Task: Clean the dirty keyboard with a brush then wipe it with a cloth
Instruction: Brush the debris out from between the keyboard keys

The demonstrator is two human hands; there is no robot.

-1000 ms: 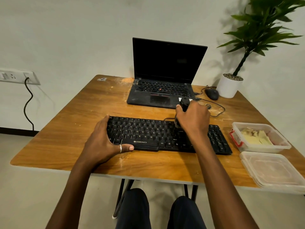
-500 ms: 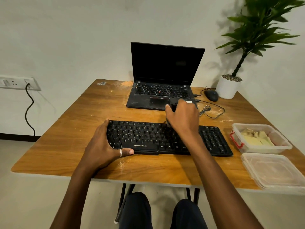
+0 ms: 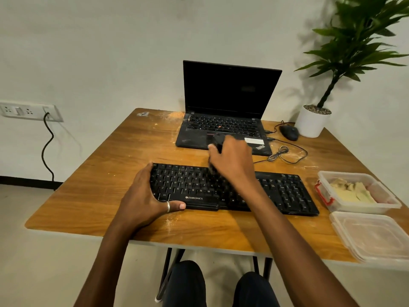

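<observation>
The brushing step is under way, by my reckoning, and the wiping is not yet begun. The person is gripping the left end of the keyboard (image 3: 276, 191) with the left hand (image 3: 143, 196), thumb lying along its near edge, pinning it to the tabletop (image 3: 110, 173). The right hand (image 3: 232, 160) is curling round a dark brush (image 3: 218, 142), working it over the far middle rows of keys; the bristle end is blurred, so I cannot tell whether it is touching. Pale dust is showing on the wood round the keyboard. What looks like a yellowish cloth (image 3: 352, 191) is lying in the open tub (image 3: 345, 173) at the right, untouched.

For room, the keyboard is sitting near the near edge of the tabletop, so dirt swept that way is likely falling to the floor. Just beyond the brush the laptop (image 3: 230, 89) is standing open, and far strokes are risking a knock against it. To the far right a coiled cable (image 3: 281, 152), a mouse (image 3: 288, 132) and a plant pot (image 3: 313, 124) are crowding the corner. A second tub (image 3: 371, 235) is hanging over the near right edge. The left side is offering the freest space.
</observation>
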